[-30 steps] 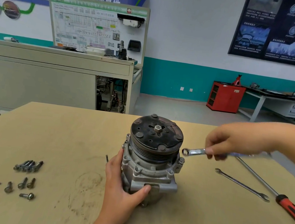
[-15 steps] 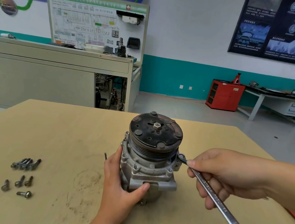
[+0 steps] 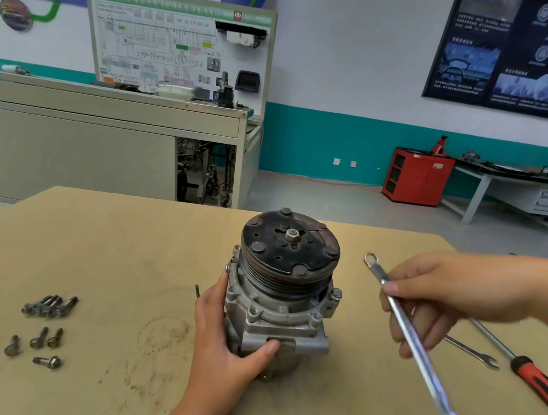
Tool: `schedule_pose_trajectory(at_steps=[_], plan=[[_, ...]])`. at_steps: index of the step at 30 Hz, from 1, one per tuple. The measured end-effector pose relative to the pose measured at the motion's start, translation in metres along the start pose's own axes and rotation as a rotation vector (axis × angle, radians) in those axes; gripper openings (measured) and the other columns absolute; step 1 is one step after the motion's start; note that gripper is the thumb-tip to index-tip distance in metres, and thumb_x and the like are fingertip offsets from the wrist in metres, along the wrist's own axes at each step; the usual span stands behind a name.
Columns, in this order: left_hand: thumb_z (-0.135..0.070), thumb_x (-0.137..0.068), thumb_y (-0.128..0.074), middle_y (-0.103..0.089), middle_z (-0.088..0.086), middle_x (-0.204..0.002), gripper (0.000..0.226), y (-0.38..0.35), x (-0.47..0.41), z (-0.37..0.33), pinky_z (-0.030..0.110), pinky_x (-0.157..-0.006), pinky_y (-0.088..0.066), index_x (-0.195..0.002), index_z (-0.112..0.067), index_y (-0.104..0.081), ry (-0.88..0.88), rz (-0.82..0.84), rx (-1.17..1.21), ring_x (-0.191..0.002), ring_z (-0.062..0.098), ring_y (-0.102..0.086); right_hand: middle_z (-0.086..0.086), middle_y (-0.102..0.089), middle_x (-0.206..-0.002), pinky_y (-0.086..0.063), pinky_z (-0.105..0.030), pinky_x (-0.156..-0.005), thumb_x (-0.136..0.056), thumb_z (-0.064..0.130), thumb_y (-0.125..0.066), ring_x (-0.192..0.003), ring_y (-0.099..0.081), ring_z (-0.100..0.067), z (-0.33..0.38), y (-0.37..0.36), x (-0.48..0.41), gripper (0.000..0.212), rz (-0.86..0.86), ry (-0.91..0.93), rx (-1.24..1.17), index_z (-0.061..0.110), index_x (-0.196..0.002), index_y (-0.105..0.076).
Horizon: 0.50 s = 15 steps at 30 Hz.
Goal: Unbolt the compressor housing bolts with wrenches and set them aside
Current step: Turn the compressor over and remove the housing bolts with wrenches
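A grey metal compressor (image 3: 278,314) with a black pulley on top stands upright in the middle of the wooden table (image 3: 104,255). My left hand (image 3: 225,339) grips its housing from the left, thumb across the front. My right hand (image 3: 434,296) holds a long silver wrench (image 3: 414,348) in the air to the right of the compressor, its ring end up and clear of the housing. A bolt (image 3: 336,294) still sits in the housing's right lug. Several removed bolts (image 3: 46,307) lie on the table at the left.
A thin open-end wrench (image 3: 472,352) and a red-handled screwdriver (image 3: 537,381) lie on the table at the right, under my right hand. Beyond the table stand a grey training bench (image 3: 101,138), a red cabinet (image 3: 414,176) and a work table (image 3: 516,192).
The ring end of the wrench was on the right housing bolt half a second ago. My right hand has lifted it off and moved it right and up. My left hand has stayed put.
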<state>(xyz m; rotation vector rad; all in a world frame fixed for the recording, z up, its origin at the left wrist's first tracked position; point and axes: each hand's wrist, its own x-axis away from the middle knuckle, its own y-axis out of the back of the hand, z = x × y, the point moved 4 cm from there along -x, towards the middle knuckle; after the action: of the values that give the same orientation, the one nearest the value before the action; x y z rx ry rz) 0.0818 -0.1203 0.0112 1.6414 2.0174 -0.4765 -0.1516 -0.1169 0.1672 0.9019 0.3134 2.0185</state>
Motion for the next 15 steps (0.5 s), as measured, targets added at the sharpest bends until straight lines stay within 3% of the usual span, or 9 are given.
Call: schedule_pose_trajectory(at_steps=[2,5,11,13,15], plan=[[-0.054,-0.058,-0.072,-0.036,-0.013,-0.132,0.091,0.0,0.0,0.0,0.026,-0.107,-0.038,-0.137,-0.048,-0.029,-0.006,-0.005,0.001,-0.129,0.007,-0.043,-0.014,-0.069,-0.07,-0.054,-0.024,-0.053,-0.099,0.025,-0.038,-0.068,-0.072,-0.029,-0.004,-0.023,0.001,0.027,0.044,0.037,-0.193,0.006,-0.086,-0.052],[-0.054,-0.058,-0.072,-0.037,-0.011,-0.132,0.092,0.0,-0.001,-0.001,0.012,-0.104,-0.035,-0.139,-0.045,-0.029,-0.008,-0.009,0.006,-0.129,0.004,-0.041,-0.011,-0.066,-0.062,-0.051,-0.022,-0.046,-0.098,0.026,-0.039,-0.058,-0.07,-0.026,-0.003,-0.042,0.001,0.026,0.047,0.05,-0.282,0.007,-0.085,-0.051],[-0.055,-0.058,-0.072,-0.036,-0.008,-0.132,0.093,0.001,0.0,0.0,0.028,-0.107,-0.036,-0.14,-0.043,-0.028,-0.001,-0.006,0.001,-0.13,0.008,-0.042,-0.007,-0.062,-0.054,-0.048,-0.02,-0.04,-0.098,0.031,-0.039,-0.047,-0.065,-0.02,0.003,-0.053,-0.003,0.029,0.036,0.036,-0.305,0.008,-0.083,-0.05],[-0.055,-0.058,-0.072,-0.036,-0.008,-0.132,0.093,0.0,0.001,0.0,0.03,-0.107,-0.037,-0.139,-0.044,-0.028,0.001,-0.001,-0.004,-0.13,0.01,-0.043,-0.003,-0.058,-0.05,-0.048,-0.019,-0.041,-0.098,0.036,-0.04,-0.041,-0.061,-0.016,0.002,-0.044,-0.002,0.033,0.049,-0.001,-0.181,0.011,-0.078,-0.051],[-0.055,-0.058,-0.072,-0.036,-0.008,-0.132,0.093,0.0,0.001,-0.001,0.031,-0.107,-0.037,-0.139,-0.044,-0.029,0.004,-0.001,-0.007,-0.129,0.008,-0.043,0.0,-0.057,-0.05,-0.049,-0.021,-0.047,-0.095,0.042,-0.042,-0.043,-0.059,-0.014,0.005,-0.026,-0.001,0.038,0.06,-0.058,0.111,0.013,-0.074,-0.055]])
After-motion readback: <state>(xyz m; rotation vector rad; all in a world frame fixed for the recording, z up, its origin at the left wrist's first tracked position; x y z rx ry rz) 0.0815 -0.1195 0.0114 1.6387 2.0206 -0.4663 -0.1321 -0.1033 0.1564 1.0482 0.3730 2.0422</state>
